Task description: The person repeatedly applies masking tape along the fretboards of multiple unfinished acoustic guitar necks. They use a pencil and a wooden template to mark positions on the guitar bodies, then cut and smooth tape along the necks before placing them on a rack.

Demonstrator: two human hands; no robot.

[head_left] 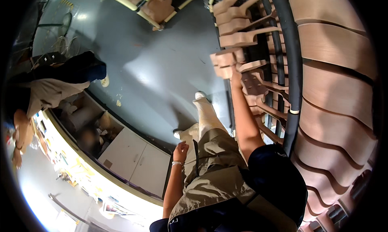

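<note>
At the rack's left side, my right hand [237, 76] is closed on the near edge of a bare wooden guitar body [226, 62], which juts out past its neighbours. Part of the fingers is hidden against the wood. Just beside that hand are more unfinished wooden pieces [252, 84] with small holes. My left hand [180, 151], with a beaded bracelet at the wrist, hangs beside my left thigh. Its fingers are curled in and nothing shows in them.
A black-padded rack [292, 70] runs along my right, with curved wooden bodies [331, 86] stacked beyond it. Ahead stands a pale-framed cart [145, 17] with wooden parts. To my left are a white cabinet [133, 159], a cluttered bench [72, 163] and another person [48, 90].
</note>
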